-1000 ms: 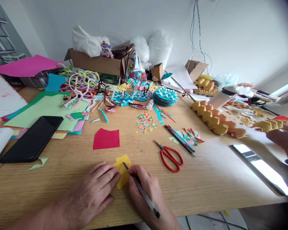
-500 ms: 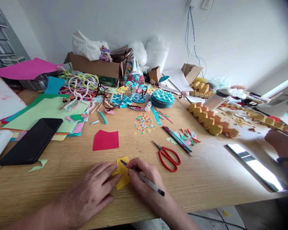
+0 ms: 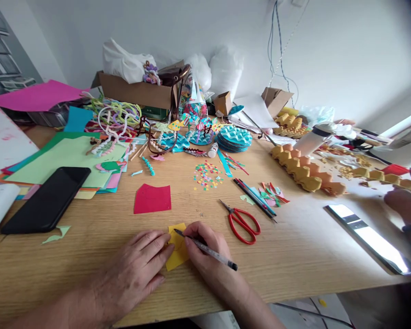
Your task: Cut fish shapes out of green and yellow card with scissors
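A small piece of yellow paper [image 3: 177, 258] with thin drawn lines lies on the table in front of me. My left hand [image 3: 132, 269] rests flat with its fingers out, the fingertips pressing the paper's left side. In my right hand [image 3: 208, 251] is a pen [image 3: 214, 253] with a clear barrel and black end cap. Its tip meets the upper part of the yellow paper, and my fingers cover the right edge. Red-handled scissors [image 3: 243, 224] lie to the right, partly apart at the blades. Beyond my left hand is a red piece of paper [image 3: 152, 199].
A black phone [image 3: 46, 201] and stacked coloured paper [image 3: 65, 157] lie left. Paper dots [image 3: 208, 175], pencils [image 3: 255, 198] and scraps lie ahead. Egg-carton strips [image 3: 296, 169] and a lit phone [image 3: 366, 237] are right, near another person's hand [image 3: 402, 205]. Teal egg-carton discs [image 3: 233, 137] stand behind.
The pen's end has tilted up slightly while its tip stays on the yellow paper. My left hand keeps its place. The other person's hand at the right has shifted, and the view has moved a little.
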### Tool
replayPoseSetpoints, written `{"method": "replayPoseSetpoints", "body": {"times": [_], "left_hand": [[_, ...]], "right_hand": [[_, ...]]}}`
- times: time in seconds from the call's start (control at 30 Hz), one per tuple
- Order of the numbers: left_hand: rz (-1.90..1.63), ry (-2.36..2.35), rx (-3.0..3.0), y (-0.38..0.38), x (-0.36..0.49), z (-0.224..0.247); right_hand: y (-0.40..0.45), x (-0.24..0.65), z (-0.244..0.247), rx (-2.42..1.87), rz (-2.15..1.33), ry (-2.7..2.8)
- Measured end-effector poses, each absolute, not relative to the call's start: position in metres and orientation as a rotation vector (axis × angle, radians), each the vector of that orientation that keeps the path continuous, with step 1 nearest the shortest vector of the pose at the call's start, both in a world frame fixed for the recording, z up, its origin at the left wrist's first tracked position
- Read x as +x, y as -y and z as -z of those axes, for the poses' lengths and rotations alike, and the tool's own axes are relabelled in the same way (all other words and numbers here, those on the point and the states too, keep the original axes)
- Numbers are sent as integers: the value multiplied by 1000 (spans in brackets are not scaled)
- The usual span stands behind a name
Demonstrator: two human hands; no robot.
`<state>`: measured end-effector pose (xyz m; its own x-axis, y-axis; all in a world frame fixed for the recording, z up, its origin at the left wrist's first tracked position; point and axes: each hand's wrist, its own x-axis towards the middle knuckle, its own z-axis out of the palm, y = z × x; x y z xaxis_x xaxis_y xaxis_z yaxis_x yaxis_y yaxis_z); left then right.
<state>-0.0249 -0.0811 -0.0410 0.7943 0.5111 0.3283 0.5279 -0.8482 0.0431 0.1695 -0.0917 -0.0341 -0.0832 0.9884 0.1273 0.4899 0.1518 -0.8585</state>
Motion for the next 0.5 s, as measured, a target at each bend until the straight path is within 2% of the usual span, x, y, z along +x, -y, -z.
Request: {"method": "replayPoseSetpoints", "body": {"times": [0.5], "left_hand": [[551, 798, -2909, 81, -26, 44]], "right_hand": [[93, 170, 35, -1454, -785, 1729]]}}
